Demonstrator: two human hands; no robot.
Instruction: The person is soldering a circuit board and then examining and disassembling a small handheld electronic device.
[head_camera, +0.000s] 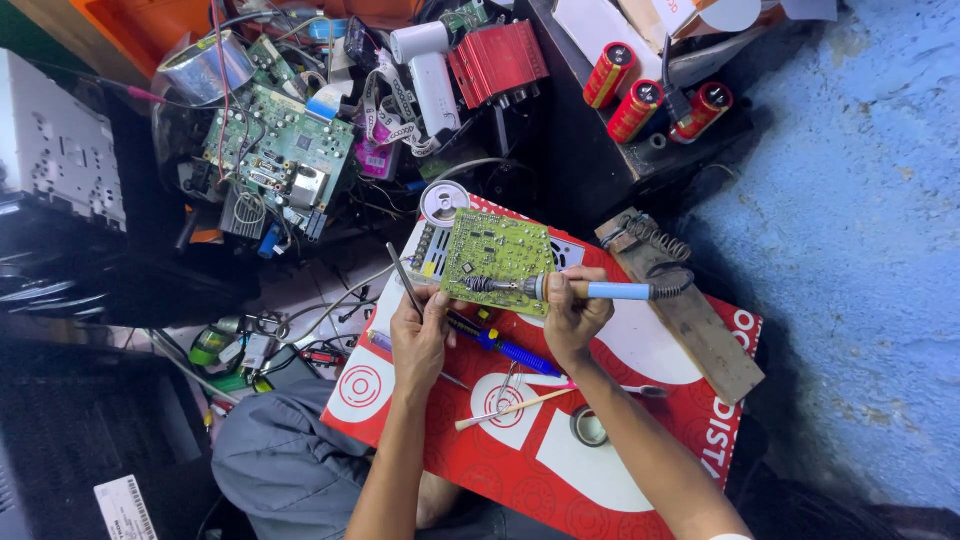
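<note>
Bright, even light on the sharp centre; left side falls into deep shadow, edges slightly warped.

Green circuit board (497, 260) tilted; blue-handled soldering iron (590, 290) lying across it.

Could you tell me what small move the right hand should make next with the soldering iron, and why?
Probably ease the soldering iron tip down onto the joint it points at. The right hand holds the blue handle level over the green circuit board, the tip lying above the board's lower part, while the left hand steadies the board's edge and holds thin tweezers. Whether the tip already touches is unclear.
</note>
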